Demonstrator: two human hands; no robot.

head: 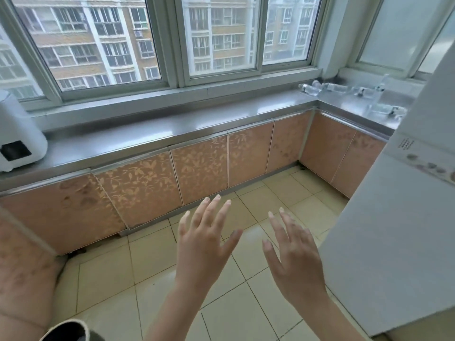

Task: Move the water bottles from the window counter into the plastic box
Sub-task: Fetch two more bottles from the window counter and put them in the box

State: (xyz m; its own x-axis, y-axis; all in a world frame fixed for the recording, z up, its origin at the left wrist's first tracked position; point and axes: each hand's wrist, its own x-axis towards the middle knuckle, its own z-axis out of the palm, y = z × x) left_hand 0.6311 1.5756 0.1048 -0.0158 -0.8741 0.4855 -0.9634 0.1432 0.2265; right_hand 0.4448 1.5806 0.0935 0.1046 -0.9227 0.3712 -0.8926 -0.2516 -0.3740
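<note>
While we hold our left hand (204, 244) and right hand (294, 254) over the floor (157, 267), fingers spread wide and touching nothing, the bottles (344, 91) lie on the counter (172, 129) corner, well apart.

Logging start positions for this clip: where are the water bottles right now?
In the head view the water bottles lie on their sides at the far right of the steel counter, in the corner under the window, partly hidden behind the white fridge.

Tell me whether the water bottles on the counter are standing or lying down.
Lying down: the water bottles rest on their sides along the counter.
</note>
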